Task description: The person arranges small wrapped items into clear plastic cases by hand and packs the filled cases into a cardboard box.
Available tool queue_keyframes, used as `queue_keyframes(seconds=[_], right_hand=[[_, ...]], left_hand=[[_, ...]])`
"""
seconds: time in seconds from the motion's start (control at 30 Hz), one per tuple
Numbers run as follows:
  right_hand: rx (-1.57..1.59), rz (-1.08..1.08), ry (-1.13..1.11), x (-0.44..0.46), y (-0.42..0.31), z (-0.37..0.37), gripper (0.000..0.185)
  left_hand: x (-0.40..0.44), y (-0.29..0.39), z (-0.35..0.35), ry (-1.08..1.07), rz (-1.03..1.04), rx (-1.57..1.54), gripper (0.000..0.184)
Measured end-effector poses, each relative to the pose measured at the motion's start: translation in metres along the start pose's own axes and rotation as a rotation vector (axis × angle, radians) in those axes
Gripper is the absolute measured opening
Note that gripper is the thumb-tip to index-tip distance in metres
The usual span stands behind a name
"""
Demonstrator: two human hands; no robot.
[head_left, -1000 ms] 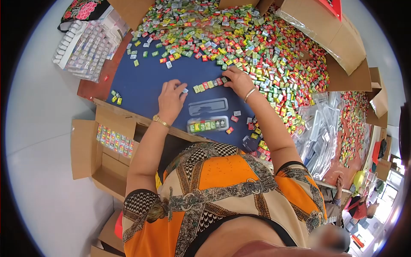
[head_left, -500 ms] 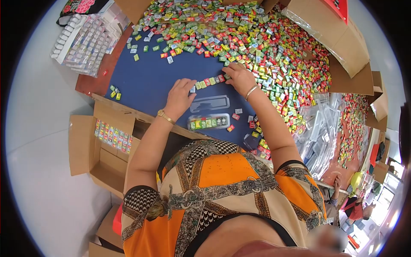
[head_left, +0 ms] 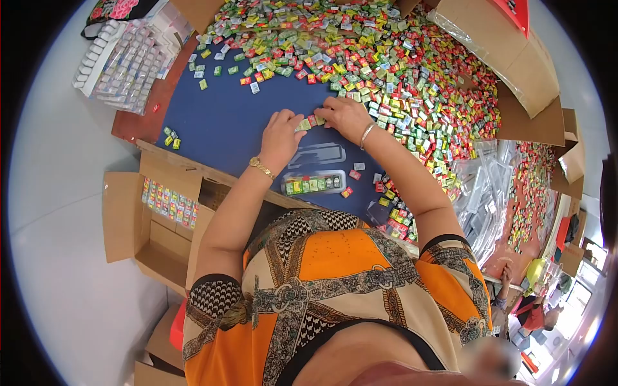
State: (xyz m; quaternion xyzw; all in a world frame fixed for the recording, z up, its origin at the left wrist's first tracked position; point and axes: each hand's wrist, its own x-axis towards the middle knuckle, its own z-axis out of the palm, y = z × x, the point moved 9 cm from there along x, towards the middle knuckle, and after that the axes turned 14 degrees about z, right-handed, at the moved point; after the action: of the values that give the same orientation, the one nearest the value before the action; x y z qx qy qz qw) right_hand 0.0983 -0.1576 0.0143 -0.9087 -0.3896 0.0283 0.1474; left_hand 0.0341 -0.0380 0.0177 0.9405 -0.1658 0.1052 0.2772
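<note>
A short row of small coloured boxes (head_left: 310, 122) lies between my two hands above the blue table top. My left hand (head_left: 280, 136) has its fingers closed on the left end of that row. My right hand (head_left: 346, 118) has its fingers curled over the right end, hiding several of the boxes. Just below the hands lies a clear plastic lid (head_left: 318, 154). Nearer my body sits a clear plastic tray (head_left: 342, 182) holding a row of green, red and black boxes (head_left: 311, 184).
A large heap of loose little boxes (head_left: 425, 109) covers the back and right. Clear plastic cases (head_left: 479, 186) are piled at right. An open carton (head_left: 161, 248) stands at lower left, near stacked filled packs (head_left: 125, 67) farther back. Another person's hand (head_left: 506, 275) shows at lower right.
My hands have come closer together, the right one moving left and the left one slightly right. Less of the row shows between them.
</note>
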Motion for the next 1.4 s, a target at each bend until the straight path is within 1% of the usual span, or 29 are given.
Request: queue_keyframes(seconds=[0.13, 0.3, 0.4, 0.5, 0.53, 0.63, 0.8, 0.9, 0.93, 0.97, 1.03, 1.07, 1.1, 1.17, 1.23, 1.3, 1.33, 1.4], right_hand=[[-0.025, 0.025, -0.006, -0.002, -0.008, -0.004, 0.031], [-0.011, 0.067, 0.0, -0.033, -0.04, -0.029, 0.03], [-0.013, 0.095, -0.034, -0.051, -0.053, -0.028, 0.03], [0.009, 0.237, -0.148, -0.066, -0.043, -0.01, 0.029], [0.007, 0.239, -0.146, -0.069, -0.041, -0.01, 0.029], [0.094, 0.346, -0.136, -0.074, -0.026, -0.013, 0.024], [0.07, 0.242, -0.113, -0.071, -0.031, -0.007, 0.019], [0.181, 0.163, -0.013, -0.064, -0.043, -0.019, 0.017], [0.181, 0.164, -0.014, -0.06, -0.043, -0.014, 0.017], [0.191, 0.117, -0.039, -0.056, -0.047, -0.004, 0.018], [0.216, 0.022, -0.086, -0.049, -0.056, 0.008, 0.021], [0.218, 0.02, -0.087, -0.049, -0.055, 0.009, 0.021], [0.221, 0.027, -0.057, -0.048, -0.052, 0.002, 0.024], [0.226, 0.047, 0.001, -0.05, -0.044, -0.014, 0.03], [0.199, 0.083, -0.036, -0.059, -0.034, -0.027, 0.033], [0.149, 0.157, -0.102, -0.067, -0.024, -0.032, 0.039], [0.148, 0.158, -0.109, -0.069, -0.023, -0.029, 0.039], [0.113, 0.09, -0.116, -0.072, -0.024, -0.02, 0.044]], left_hand=[[0.003, 0.001, -0.002, -0.042, 0.014, 0.005, 0.038], [-0.014, 0.032, -0.032, -0.05, 0.047, -0.038, 0.035], [-0.029, 0.045, -0.029, -0.137, 0.067, -0.078, 0.029], [-0.039, 0.043, -0.024, -0.089, 0.076, -0.103, 0.026], [-0.041, 0.041, -0.023, -0.066, 0.079, -0.117, 0.024], [-0.05, 0.034, -0.024, -0.089, 0.052, -0.108, 0.022], [-0.049, 0.029, -0.015, -0.12, 0.065, -0.126, 0.019], [-0.047, 0.025, -0.012, -0.121, 0.079, -0.167, 0.017], [-0.045, 0.025, -0.011, -0.122, 0.088, -0.184, 0.017], [-0.044, 0.024, -0.01, -0.122, 0.088, -0.186, 0.017], [-0.043, 0.017, -0.002, -0.189, 0.03, -0.244, 0.019], [-0.044, 0.013, 0.001, -0.222, -0.002, -0.273, 0.021], [-0.045, 0.014, -0.002, -0.221, -0.006, -0.272, 0.021], [-0.044, 0.019, -0.018, -0.167, -0.006, -0.189, 0.027], [-0.043, 0.018, -0.026, -0.137, -0.013, -0.153, 0.031], [-0.042, 0.015, -0.022, -0.223, 0.019, -0.118, 0.039], [-0.043, 0.015, -0.018, -0.267, 0.037, -0.102, 0.043], [-0.038, 0.014, -0.014, -0.282, 0.061, -0.079, 0.045]])
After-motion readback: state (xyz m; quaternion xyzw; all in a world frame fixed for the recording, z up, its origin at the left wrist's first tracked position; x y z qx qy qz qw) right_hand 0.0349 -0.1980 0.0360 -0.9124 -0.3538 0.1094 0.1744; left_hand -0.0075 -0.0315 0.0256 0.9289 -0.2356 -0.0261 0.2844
